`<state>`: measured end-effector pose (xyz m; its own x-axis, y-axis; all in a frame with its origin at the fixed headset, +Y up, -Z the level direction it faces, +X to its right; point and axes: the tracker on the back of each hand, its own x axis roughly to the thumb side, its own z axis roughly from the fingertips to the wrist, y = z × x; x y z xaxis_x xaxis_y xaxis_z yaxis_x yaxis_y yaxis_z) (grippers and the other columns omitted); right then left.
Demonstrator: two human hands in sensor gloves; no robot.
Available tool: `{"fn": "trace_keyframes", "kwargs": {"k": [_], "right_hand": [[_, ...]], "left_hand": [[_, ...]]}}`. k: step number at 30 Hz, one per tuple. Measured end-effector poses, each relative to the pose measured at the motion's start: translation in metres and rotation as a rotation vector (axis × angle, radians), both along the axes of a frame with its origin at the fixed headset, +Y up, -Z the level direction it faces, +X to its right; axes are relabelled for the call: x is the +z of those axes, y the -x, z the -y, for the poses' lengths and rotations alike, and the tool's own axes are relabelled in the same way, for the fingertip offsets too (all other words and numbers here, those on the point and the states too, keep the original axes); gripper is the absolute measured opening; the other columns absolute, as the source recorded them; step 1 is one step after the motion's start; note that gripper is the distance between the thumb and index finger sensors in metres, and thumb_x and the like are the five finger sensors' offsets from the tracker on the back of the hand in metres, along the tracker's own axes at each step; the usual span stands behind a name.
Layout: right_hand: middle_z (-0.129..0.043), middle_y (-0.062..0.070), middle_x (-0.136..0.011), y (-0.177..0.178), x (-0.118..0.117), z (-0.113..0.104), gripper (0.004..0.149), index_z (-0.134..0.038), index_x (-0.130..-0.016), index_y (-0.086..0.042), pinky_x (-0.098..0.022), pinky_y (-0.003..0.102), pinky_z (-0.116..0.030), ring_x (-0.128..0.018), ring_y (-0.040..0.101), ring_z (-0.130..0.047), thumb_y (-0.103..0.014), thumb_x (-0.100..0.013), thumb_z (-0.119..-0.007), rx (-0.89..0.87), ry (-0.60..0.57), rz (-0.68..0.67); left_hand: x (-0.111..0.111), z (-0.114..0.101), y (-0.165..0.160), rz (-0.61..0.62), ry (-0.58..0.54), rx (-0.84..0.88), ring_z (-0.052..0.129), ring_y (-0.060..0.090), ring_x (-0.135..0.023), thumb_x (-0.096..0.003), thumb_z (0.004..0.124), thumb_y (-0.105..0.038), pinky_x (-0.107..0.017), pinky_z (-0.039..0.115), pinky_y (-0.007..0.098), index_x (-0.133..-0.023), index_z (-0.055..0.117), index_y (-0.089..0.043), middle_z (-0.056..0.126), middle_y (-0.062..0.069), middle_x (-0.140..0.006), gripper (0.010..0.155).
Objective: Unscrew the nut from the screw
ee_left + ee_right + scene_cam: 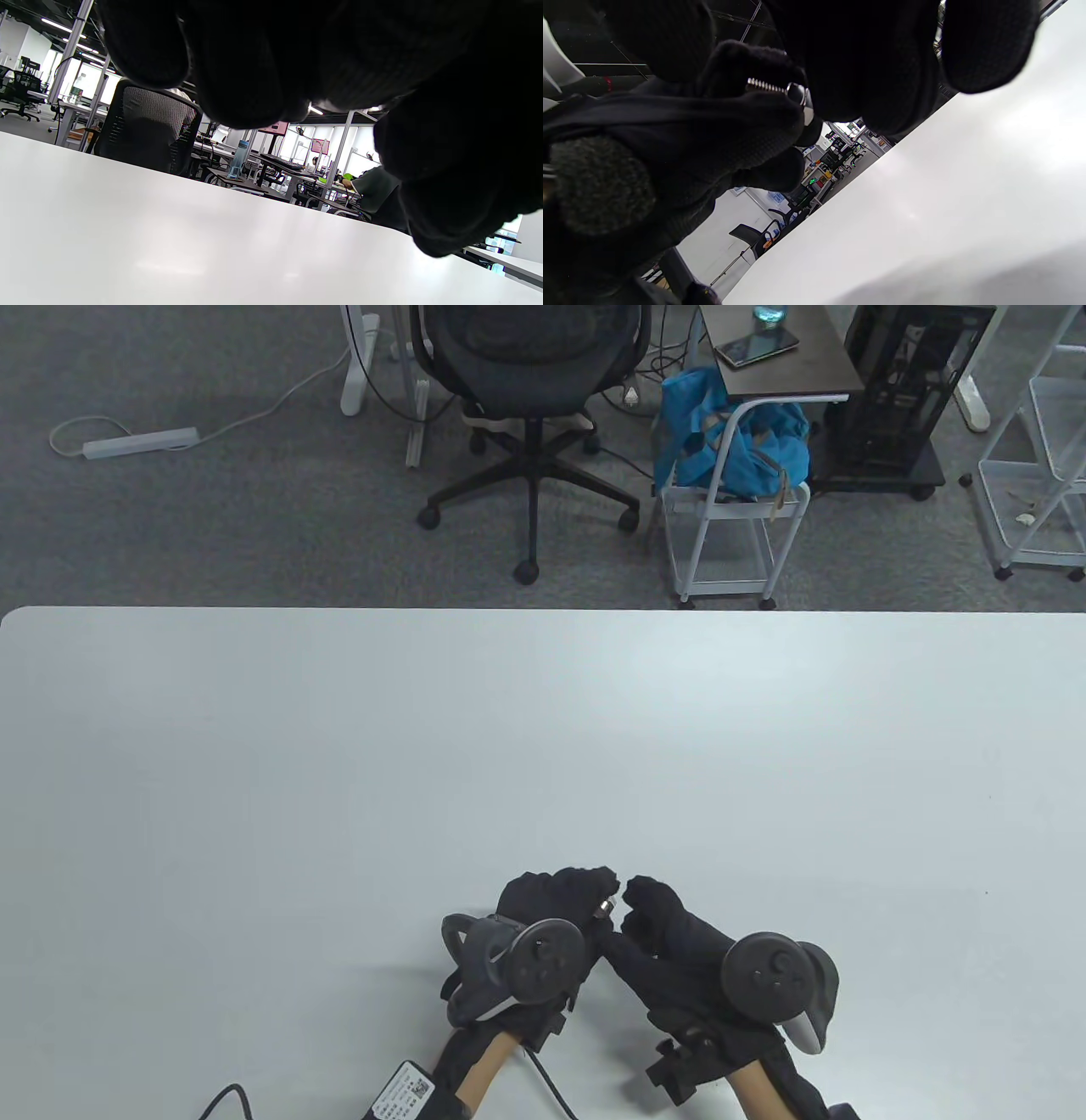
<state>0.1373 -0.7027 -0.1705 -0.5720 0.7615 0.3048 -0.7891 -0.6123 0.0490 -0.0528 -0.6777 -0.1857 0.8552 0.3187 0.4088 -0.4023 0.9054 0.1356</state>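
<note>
In the table view both gloved hands meet near the table's front edge. My left hand [598, 895] grips a small silver screw [604, 908] that points right. In the right wrist view the screw's thread [763, 86] sticks out of the left fingers [746, 63], with the dark nut [796, 92] at its end. My right hand [629, 906] has its fingertips [840, 84] closed against the nut. The left wrist view shows only the dark left fingers [254, 63]; the screw is hidden there.
The white table [543, 746] stretches ahead of the hands. A black cable [222, 1100] lies at the front edge by the left wrist. Beyond the far edge stand an office chair [530, 356] and a white cart [730, 517] with a blue bag.
</note>
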Motion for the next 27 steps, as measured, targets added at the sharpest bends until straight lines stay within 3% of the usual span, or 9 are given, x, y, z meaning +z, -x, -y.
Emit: {"fn": "trace_keyframes", "kwargs": {"k": [6, 13, 22, 27], "right_hand": [[-0.091, 0.011, -0.074, 0.006, 0.003, 0.001, 0.075, -0.062, -0.100, 0.001, -0.046, 0.063, -0.081, -0.052, 0.039, -0.098, -0.054, -0.051, -0.078, 0.026, 0.008, 0.025], [-0.092, 0.009, -0.073, 0.008, 0.005, 0.003, 0.075, -0.062, -0.099, -0.001, -0.046, 0.062, -0.083, -0.052, 0.037, -0.099, -0.054, -0.050, -0.081, -0.015, -0.012, 0.061], [-0.092, 0.012, -0.072, 0.005, -0.001, 0.015, 0.071, -0.063, -0.098, -0.002, -0.046, 0.060, -0.085, -0.052, 0.035, -0.100, -0.050, -0.049, -0.083, -0.146, 0.079, 0.074], [-0.095, 0.011, -0.068, -0.001, -0.007, 0.026, 0.060, -0.069, -0.094, -0.005, -0.046, 0.059, -0.086, -0.049, 0.033, -0.101, -0.043, -0.050, -0.082, -0.290, 0.142, 0.090]], "left_hand": [[0.009, 0.009, -0.004, 0.018, -0.061, 0.034, 0.103, 0.018, -0.051, -0.0428, 0.091, -0.039, -0.060, 0.082, 0.056, -0.091, 0.077, -0.026, 0.098, 0.005, -0.081, 0.052], [0.014, 0.016, -0.001, 0.030, -0.099, 0.095, 0.110, 0.021, -0.064, -0.0445, 0.088, -0.037, -0.060, 0.085, 0.054, -0.093, 0.073, -0.022, 0.098, 0.007, -0.087, 0.053], [0.014, 0.021, 0.003, 0.047, -0.089, 0.167, 0.102, 0.018, -0.055, -0.0447, 0.090, -0.036, -0.059, 0.082, 0.055, -0.093, 0.074, -0.025, 0.093, 0.006, -0.082, 0.052], [0.015, 0.025, 0.005, 0.088, -0.102, 0.194, 0.101, 0.018, -0.058, -0.0455, 0.089, -0.035, -0.061, 0.080, 0.056, -0.094, 0.073, -0.026, 0.092, 0.006, -0.084, 0.052]]}}
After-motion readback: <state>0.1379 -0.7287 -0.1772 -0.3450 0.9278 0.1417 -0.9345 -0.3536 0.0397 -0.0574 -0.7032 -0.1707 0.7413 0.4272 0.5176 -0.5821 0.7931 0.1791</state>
